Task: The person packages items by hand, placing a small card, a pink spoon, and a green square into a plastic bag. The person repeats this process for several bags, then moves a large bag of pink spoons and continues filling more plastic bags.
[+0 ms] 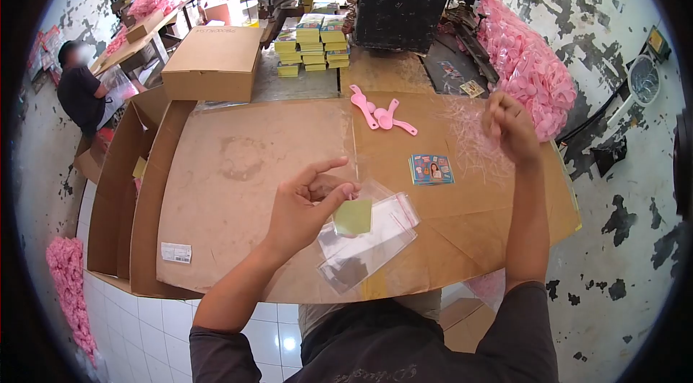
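Note:
My left hand [307,202] pinches a clear plastic bag, its thumb over the top edge of a yellow-green card [353,218] that shows through the film. Beneath it, a stack of clear plastic bags [379,253] lies at the table's near edge. My right hand [514,130] is raised with curled fingers above a heap of thin clear plastic strips [476,139]; anything in its fingertips is too small to make out. Between the hands sits a small stack of printed picture cards [431,169]. Several pink plastic spoons [384,116] lie farther back.
A closed cardboard box [209,58] and stacks of cards [310,44] stand at the back, beside a black machine [401,4]. Pink spoons form a large pile [523,65] at right. An open carton [141,195] borders the left edge. Another person [86,90] sits at far left.

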Tool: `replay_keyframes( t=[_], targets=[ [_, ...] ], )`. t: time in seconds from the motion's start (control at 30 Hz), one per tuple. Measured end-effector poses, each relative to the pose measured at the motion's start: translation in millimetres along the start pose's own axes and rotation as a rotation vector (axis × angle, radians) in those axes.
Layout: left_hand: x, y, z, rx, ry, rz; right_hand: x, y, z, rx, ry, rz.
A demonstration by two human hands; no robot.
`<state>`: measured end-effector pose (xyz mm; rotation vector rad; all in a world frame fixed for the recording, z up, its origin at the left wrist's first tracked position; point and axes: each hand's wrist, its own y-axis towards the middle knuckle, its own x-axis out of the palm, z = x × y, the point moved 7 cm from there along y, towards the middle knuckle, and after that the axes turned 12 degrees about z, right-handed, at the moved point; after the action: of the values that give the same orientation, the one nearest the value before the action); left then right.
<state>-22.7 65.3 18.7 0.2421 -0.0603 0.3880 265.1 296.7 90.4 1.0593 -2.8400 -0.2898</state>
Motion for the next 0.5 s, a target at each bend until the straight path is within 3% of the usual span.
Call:
replay_keyframes(
  t=[0.03,0.13,0.17,0.27,0.33,0.4,0.47,0.5],
  targets=[
    [-0.8,0.1,0.2,-0.002,-0.009,0.008,-37.9,7.0,13.6,0.006,-0.095,0.128],
    [-1.0,1.0,-1.1,-0.013,-0.025,0.032,-115.7,-13.6,63.6,-0.241,-1.834,0.452],
    [-1.1,1.0,-3.6,-0.024,-0.022,0.039,-115.7,-18.2,57.9,-0.407,-1.776,0.533],
    [0.2,4.8,-15.1,-0.039,-0.059,0.040,-70.1,-19.0,28.6,-0.376,-1.413,0.586],
    [3.6,5.3,-21.1,-0.048,-0.083,0.035,-16.1,-15.6,29.6,-0.340,-1.093,0.474],
    [8.1,4.7,-24.0,-0.053,-0.095,0.041,57.8,-17.8,43.3,-0.088,-0.756,0.225],
    [10.4,4.3,-26.6,-0.060,-0.104,0.036,137.1,-30.9,34.3,-0.227,-0.537,-0.069],
    [10.1,3.9,-27.9,-0.064,-0.109,0.036,158.5,-34.0,37.2,-0.219,-0.486,-0.097]
  ],
)
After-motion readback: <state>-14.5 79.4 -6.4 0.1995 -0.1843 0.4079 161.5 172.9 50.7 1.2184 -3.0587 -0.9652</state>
